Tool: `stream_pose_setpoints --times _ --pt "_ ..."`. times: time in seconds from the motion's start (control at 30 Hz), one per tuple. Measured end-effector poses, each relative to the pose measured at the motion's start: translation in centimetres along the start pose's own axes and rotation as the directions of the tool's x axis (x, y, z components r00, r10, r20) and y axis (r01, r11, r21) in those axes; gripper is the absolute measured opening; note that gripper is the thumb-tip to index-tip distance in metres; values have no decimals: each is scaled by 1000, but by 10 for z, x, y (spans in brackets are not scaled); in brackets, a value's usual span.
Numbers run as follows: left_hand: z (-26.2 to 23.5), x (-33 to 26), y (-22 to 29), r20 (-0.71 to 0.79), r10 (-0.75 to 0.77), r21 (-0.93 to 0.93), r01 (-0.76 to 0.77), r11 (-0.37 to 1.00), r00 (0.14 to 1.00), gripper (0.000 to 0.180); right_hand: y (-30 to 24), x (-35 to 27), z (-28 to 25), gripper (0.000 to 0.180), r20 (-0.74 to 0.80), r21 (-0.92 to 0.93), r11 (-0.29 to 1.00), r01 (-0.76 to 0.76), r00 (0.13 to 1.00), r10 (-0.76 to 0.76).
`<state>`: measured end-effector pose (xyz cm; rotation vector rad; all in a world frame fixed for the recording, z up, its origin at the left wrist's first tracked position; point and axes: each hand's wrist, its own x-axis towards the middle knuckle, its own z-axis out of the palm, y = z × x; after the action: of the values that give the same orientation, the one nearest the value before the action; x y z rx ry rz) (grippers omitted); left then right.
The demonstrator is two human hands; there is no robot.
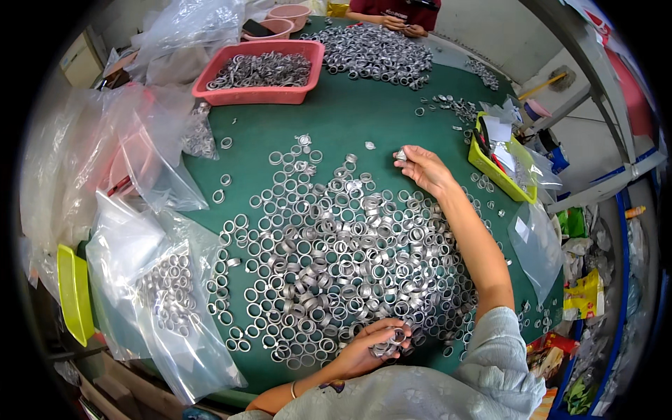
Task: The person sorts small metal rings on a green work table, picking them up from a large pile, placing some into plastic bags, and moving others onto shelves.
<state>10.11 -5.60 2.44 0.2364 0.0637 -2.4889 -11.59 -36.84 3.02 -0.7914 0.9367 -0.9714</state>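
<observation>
A broad heap of silvery metal rings (350,259) covers the middle of the green table (308,122). Close to my body, at the heap's near edge, my left hand (371,348) curls around a few metal rings, one of them showing between thumb and fingers. My right hand (423,168) is stretched out past the heap's far right edge. Its thumb and fingers pinch a small silvery metal piece (401,155), whose exact shape is too small to make out. A small metal piece (369,145) lies alone to the left of that hand.
Clear bags (150,280), one with rings, lie at left. A red tray (259,94) of metal parts stands at back left; another pile (378,52) lies before a person's hands (402,26). A yellow-green basket (493,164) and metal rack (616,182) border the right.
</observation>
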Motion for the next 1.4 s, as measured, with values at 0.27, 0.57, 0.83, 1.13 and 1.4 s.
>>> stream_pose_setpoints --times 0.27,0.57,0.83,1.13,1.4 --pt "-6 0 -2 -8 -26 33 26 999 1000 26 0 88 -18 26 -323 -642 743 189 812 -486" --pt "-3 -3 3 -11 22 79 -22 997 1000 25 9 171 86 28 158 -976 3 218 720 -676" --pt "-2 -5 2 -14 36 88 -35 996 999 24 25 162 87 32 129 -989 -27 144 767 -628" --pt "-2 -4 3 -2 22 55 -22 998 1000 24 28 154 76 26 98 -982 37 186 661 -744" --pt "-14 -3 -1 79 50 61 -54 997 996 29 34 171 86 23 155 -974 -227 -12 696 -701"
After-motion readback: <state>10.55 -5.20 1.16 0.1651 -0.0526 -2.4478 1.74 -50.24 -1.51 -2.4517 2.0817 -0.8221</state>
